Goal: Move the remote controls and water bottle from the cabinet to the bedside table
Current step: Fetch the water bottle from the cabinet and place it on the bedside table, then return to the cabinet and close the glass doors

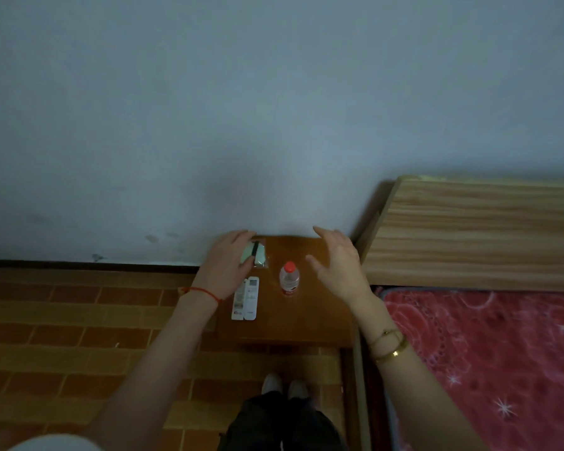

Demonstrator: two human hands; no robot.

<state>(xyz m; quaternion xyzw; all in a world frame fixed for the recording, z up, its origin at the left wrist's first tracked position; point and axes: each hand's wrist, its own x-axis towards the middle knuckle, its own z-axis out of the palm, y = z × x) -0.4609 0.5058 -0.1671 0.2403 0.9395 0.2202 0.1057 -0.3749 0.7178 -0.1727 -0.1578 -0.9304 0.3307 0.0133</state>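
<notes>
My left hand (224, 262) grips a pale green packet (257, 254) at counter (310, 315) back; right hand (339, 262) released, spread beside upright bottle (289, 278); 2 remotes (245, 298) lie in front.

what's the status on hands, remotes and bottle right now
Left hand holding a pale green packet, right hand open beside water bottle. Bottle upright, two white remotes flat on bedside table. Nothing in the way.
</notes>
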